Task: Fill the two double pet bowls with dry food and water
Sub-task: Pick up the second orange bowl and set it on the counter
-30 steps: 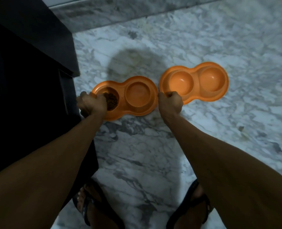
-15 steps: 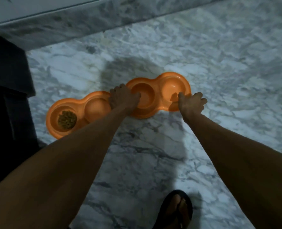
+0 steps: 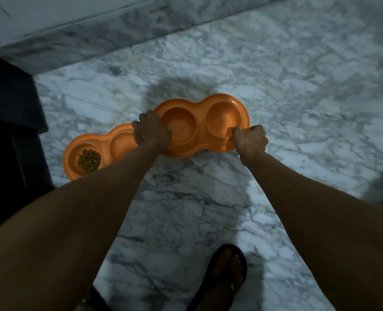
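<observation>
Both arms are stretched fwd from the lower frame edge. The left hand (image 3: 151, 131) is curled over the left end of the centre double bowl (image 3: 200, 118), fingers wrapped on its rim; the right hand (image 3: 250, 139) is clenched on its lower-right rim, thumb hooked over the edge. That bowl is set on the marble floor (image 3: 298, 108) at frame centre. Its junction w/ the 2nd double bowl (image 3: 106, 143), centre-left, is hidden by the left hand. A dark cabinet (image 3: 9, 131) is seen at left and a sandalled foot (image 3: 221, 281) at bottom. Dry food (image 3: 89, 160) is held in the 2nd bowl's left well; the other 3 wells show bare orange.
</observation>
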Demonstrator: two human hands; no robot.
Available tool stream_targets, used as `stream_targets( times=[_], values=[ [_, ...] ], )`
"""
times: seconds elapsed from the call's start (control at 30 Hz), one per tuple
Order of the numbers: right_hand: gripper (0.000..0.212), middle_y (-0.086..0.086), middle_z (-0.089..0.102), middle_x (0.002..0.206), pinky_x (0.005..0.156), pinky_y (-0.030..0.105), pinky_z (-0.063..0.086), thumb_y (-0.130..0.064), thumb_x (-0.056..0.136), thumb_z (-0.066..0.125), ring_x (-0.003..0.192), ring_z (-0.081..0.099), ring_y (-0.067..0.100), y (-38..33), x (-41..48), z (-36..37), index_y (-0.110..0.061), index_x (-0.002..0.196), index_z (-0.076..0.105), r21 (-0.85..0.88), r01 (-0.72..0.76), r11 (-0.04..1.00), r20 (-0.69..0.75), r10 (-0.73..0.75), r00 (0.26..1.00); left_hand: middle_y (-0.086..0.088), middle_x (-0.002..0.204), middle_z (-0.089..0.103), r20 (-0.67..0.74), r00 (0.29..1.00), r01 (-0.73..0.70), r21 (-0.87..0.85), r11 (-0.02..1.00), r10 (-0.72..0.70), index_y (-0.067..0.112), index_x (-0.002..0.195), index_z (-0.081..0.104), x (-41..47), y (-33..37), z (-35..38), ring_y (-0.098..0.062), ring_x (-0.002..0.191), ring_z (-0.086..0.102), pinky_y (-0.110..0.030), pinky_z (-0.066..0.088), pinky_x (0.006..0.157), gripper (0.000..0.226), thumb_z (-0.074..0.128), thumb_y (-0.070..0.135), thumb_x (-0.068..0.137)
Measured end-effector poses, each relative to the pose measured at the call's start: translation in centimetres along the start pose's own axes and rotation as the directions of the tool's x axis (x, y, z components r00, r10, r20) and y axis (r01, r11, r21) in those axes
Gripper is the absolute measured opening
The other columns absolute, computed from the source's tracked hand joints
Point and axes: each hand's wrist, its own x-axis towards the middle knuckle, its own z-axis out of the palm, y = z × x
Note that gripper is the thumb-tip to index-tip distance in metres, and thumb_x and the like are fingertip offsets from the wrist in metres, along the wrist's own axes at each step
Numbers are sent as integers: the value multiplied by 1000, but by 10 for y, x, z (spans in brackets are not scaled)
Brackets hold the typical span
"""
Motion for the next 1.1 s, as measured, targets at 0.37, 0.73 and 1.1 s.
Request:
stream_targets(
  times=[0.37, 0.73, 1.1],
  values=[
    [31, -2, 48, 78, 79, 52, 59, -27, 73, 68, 90, 65, 34, -171, -175, -158, -20, 93, 46, 159, 29, 987, 135, -50, 990, -25, 140, 45, -72, 987, 100, -411, 906, -142, -1, 143, 38, -124, 36, -247, -43, 124, 48, -48, 44, 97, 57, 54, 8, 89],
    [51, 11, 56, 109, 61, 43, 62, -28, 76, 71, 94, 63, 35, -341, -407, -326, -12, 122, 55, 209, 110, 972, 178, -148, 973, -12, 90, 64, -229, 935, 29, -714, 700, -272, 1, 96, 65, -294, 61, -527, -33, 92, 63, -32, 39, 70, 32, 66, 32, 87],
    [45, 14, 64, 104, 67, 49, 62, -36, 66, 72, 91, 65, 35, -397, -616, -338, -16, 103, 56, 260, 291, 921, 172, -341, 924, -3, 91, 69, -373, 896, -157, -776, 611, -243, 10, 99, 68, -395, -56, -694, -28, 92, 64, -36, 50, 84, 42, 69, 48, 81]
  ],
)
